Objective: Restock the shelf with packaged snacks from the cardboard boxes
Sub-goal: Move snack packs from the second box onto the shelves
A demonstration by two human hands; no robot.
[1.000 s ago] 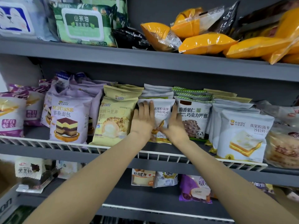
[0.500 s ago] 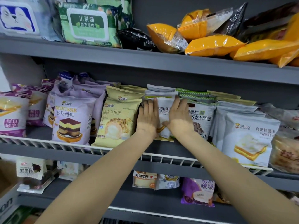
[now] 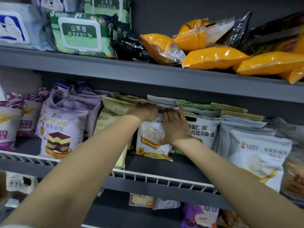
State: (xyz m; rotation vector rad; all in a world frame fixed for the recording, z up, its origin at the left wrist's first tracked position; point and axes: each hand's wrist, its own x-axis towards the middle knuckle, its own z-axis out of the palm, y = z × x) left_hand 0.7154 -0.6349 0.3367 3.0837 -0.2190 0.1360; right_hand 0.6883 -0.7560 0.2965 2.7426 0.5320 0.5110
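While the white wire rail (image 3: 158,179) guards the shelf's front edge, the white sandwich-bread packet (image 3: 152,139) stands well behind it in the middle row, between the beige walnut-bread packets (image 3: 113,112) and the chocolate-bread packets (image 3: 202,129). The right hand (image 3: 176,127) lies flat and open against its face, and the left hand (image 3: 146,110) curls over the packets' top seams, seemingly pinching them. Pushing too hard could, I judge, crush the soft bread or topple neighbouring packets.
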